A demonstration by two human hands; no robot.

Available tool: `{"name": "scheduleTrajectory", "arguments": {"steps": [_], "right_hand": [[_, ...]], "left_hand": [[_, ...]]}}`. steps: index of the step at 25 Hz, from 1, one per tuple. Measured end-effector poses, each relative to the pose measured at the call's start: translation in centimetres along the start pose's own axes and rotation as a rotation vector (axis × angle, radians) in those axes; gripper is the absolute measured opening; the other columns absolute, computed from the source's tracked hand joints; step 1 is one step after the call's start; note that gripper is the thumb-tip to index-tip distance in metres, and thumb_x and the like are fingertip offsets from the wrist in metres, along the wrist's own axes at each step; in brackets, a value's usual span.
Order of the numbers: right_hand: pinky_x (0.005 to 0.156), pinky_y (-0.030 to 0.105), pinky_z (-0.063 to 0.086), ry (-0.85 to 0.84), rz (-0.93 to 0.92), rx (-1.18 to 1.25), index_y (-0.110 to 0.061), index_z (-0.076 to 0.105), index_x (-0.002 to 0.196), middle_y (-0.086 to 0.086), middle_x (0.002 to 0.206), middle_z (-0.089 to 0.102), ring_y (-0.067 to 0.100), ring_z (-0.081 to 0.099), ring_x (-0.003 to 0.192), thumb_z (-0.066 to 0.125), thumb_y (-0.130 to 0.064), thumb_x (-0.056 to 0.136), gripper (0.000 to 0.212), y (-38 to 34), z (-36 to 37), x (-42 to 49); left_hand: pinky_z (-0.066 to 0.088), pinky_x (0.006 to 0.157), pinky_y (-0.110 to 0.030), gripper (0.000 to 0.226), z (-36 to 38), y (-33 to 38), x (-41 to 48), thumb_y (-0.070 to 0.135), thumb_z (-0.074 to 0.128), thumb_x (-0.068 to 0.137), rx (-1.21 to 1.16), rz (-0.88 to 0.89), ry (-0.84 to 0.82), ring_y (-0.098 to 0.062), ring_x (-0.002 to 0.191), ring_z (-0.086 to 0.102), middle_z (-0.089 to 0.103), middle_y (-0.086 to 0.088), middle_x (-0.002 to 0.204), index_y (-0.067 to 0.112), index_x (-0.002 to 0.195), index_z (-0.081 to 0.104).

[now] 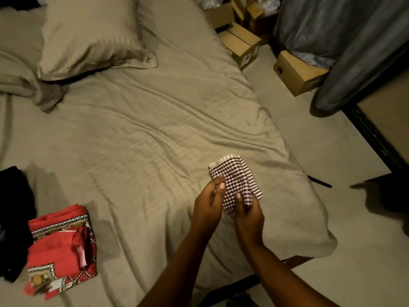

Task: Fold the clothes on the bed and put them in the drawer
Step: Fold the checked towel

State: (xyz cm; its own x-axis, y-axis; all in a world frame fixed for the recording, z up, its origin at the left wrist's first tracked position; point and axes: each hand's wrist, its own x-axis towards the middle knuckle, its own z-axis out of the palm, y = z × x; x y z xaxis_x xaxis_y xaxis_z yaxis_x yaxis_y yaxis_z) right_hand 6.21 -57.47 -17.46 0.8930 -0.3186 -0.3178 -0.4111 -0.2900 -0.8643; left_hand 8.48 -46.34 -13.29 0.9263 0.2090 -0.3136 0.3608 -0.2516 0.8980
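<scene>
**Two hands square up a checked cloth over the bed**

A person holds the folded brown-and-white checked cloth just above the near corner of the bed, apparently to press its layers flat before it joins a pile. The left hand pinches the cloth's left edge, thumb on top. The right hand grips the near edge, its fingers curled round the fabric. A folded stack of red patterned clothes lies well apart on the sheet beside a dark garment, likely staged for the drawer, which is out of view.
</scene>
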Motion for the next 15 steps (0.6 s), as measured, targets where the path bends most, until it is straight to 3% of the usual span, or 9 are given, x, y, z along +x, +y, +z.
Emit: {"name": "scheduleTrajectory", "arguments": {"steps": [2,5,8,10,12,13,15], "right_hand": [[0.1,0.04,0.05,0.1,0.214,0.031,-0.007,0.054,0.137,0.014,0.133,0.063,0.031,0.06,0.121,0.056,-0.045,0.1,0.053,0.5,-0.7,2.0],[0.098,0.043,0.05,0.126,0.384,-0.033,-0.004,0.051,0.134,0.018,0.131,0.062,0.036,0.06,0.118,0.064,-0.036,0.096,0.051,1.5,-1.6,3.4],[0.097,0.047,0.053,0.086,0.474,0.001,-0.003,0.053,0.129,0.014,0.125,0.064,0.034,0.063,0.112,0.072,-0.041,0.09,0.058,1.8,-1.8,3.5],[0.096,0.046,0.056,0.02,0.517,0.134,-0.006,0.058,0.123,0.005,0.118,0.067,0.026,0.066,0.105,0.077,-0.05,0.083,0.062,1.7,-2.0,3.4],[0.084,0.044,0.061,-0.051,0.561,0.33,-0.012,0.066,0.12,0.006,0.114,0.074,0.023,0.072,0.095,0.083,-0.064,0.068,0.075,1.2,-2.1,2.9],[0.073,0.04,0.063,-0.075,0.568,0.445,-0.013,0.068,0.118,0.008,0.111,0.075,0.022,0.075,0.087,0.084,-0.06,0.07,0.068,0.5,-2.1,2.4],[0.059,0.032,0.061,-0.197,0.557,0.58,-0.013,0.07,0.111,0.009,0.103,0.078,0.022,0.076,0.077,0.076,-0.032,0.088,0.031,-1.8,-2.0,0.6]], "left_hand": [[0.047,0.09,-0.015,0.034,1.9,-1.3,1.5,0.027,0.058,0.1,0.084,-0.09,0.122,0.0,0.098,0.062,0.065,-0.009,0.121,0.004,0.124,0.062],[0.052,0.094,-0.038,0.061,4.8,-3.1,3.4,0.047,0.068,0.089,0.156,-0.385,0.174,-0.03,0.106,0.062,0.061,-0.019,0.119,-0.002,0.122,0.053],[0.056,0.087,-0.046,0.052,5.9,-4.3,5.0,0.052,0.072,0.081,0.082,-0.486,0.18,-0.033,0.097,0.068,0.07,-0.013,0.102,0.006,0.101,0.06],[0.059,0.082,-0.047,0.041,5.8,-3.4,4.8,0.047,0.071,0.076,-0.135,-0.485,0.194,-0.029,0.086,0.072,0.074,-0.009,0.089,0.01,0.09,0.063],[0.06,0.083,-0.05,0.029,5.1,-2.3,3.2,0.031,0.069,0.082,-0.42,-0.503,0.211,-0.031,0.089,0.073,0.074,-0.013,0.093,0.008,0.098,0.062],[0.059,0.085,-0.054,0.026,4.5,-2.2,2.1,0.022,0.068,0.085,-0.526,-0.505,0.227,-0.035,0.094,0.072,0.073,-0.017,0.099,0.005,0.104,0.061],[0.055,0.09,-0.061,0.038,2.1,-2.6,-0.7,0.019,0.068,0.082,-0.667,-0.497,0.281,-0.04,0.102,0.07,0.071,-0.021,0.109,0.003,0.115,0.06]]}}
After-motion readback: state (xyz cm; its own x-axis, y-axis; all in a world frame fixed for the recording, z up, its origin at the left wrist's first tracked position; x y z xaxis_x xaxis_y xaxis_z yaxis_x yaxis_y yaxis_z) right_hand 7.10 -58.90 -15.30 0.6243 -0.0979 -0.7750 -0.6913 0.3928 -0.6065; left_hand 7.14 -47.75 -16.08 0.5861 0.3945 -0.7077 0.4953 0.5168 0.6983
